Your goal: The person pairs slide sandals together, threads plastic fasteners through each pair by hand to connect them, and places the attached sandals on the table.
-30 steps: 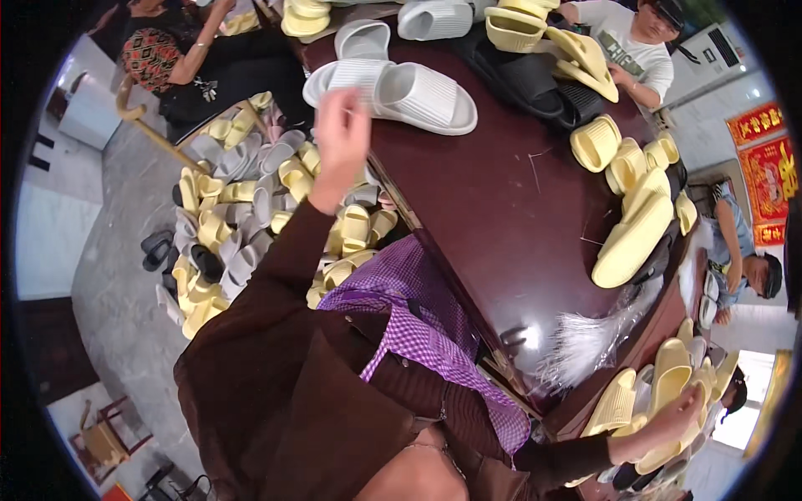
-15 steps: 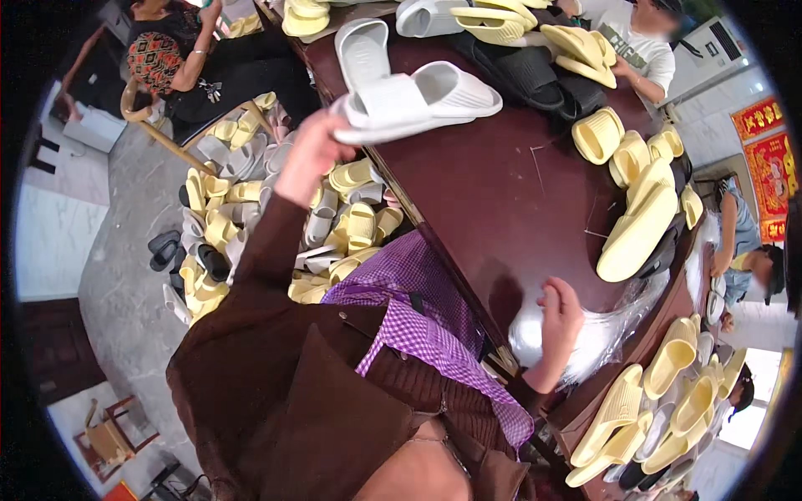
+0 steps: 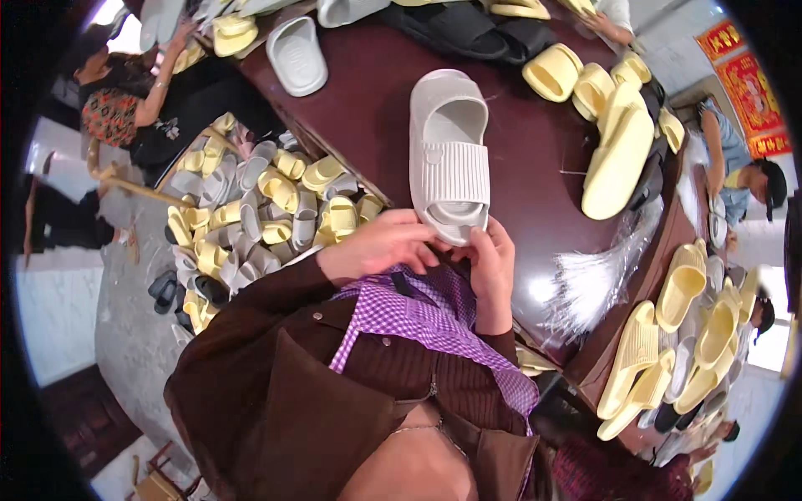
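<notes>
A light grey ribbed slipper (image 3: pixel 455 171) stands tilted above the dark red table, its open toe toward me. A second pale rim shows behind its far end, but I cannot tell whether another slipper is nested there. My right hand (image 3: pixel 491 260) pinches the near right edge, with the thumb on the toe. Against the near left edge, my left hand (image 3: pixel 383 246) has its fingers curled; their tips are partly hidden. Another light grey slipper (image 3: pixel 296 58) lies farther left on the table.
Yellow slippers (image 3: pixel 622 150) and black slippers (image 3: pixel 476 29) lie along the dark red table (image 3: pixel 359 100). Clear plastic wrap (image 3: pixel 593 284) is at the right. A heap of yellow and grey slippers (image 3: pixel 276 192) fills the left side. Other people work around the table.
My left hand has come back from the far left, and my right hand has joined it at the grey slipper. A grey slipper is left lying on the table. The view has shifted.
</notes>
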The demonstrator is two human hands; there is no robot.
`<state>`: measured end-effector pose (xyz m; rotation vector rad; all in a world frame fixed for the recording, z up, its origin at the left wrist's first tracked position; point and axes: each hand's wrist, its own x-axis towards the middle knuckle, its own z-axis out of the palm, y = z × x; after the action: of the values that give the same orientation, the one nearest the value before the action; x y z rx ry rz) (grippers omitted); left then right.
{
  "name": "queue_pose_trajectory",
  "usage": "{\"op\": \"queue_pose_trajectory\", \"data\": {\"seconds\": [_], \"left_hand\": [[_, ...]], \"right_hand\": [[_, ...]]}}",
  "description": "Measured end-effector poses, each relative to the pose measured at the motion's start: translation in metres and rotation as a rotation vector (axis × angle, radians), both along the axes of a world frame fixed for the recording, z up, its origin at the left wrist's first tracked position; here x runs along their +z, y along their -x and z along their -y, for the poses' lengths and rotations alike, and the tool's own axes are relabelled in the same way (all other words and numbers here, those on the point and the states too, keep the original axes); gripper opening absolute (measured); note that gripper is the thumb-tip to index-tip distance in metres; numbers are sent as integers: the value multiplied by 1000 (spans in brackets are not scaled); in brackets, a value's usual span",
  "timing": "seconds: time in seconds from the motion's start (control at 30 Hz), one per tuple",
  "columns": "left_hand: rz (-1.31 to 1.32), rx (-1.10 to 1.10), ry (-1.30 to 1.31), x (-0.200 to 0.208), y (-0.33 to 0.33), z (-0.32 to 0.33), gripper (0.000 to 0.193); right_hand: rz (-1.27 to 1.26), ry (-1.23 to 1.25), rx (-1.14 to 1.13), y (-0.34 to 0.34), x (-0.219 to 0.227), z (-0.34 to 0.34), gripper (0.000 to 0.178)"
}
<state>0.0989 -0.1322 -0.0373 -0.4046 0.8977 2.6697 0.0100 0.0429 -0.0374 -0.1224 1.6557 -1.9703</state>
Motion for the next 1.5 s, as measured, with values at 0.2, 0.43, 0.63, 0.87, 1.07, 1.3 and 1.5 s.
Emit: {"op": "queue_pose_trajectory", "data": {"seconds": [0.2,0.43,0.63,0.87,1.07,1.3,1.5], "left_hand": [[-53,400,670,-6,8,67,31],[-3,648,462,-1,52,93,24],[-108,573,588,-23,55,104,18],[-110,1010,584,31,52,141,18],[-203,856,647,74,56,149,24],[-447,432,918,99,151,98,28],[-760,732,1351,69,176,63,29]], "right_hand": [[-55,31,-56,18,15,-52,41],[-445,-252,120,7,44,-72,39],[-454,-310,-26,5,34,-73,33],[-599,-434,-335,15,56,-116,32],[-663,-323,-395,34,90,-168,26],[-973,-531,-302,106,140,-103,25],[-1284,-565,-607,132,140,-108,22]]}}
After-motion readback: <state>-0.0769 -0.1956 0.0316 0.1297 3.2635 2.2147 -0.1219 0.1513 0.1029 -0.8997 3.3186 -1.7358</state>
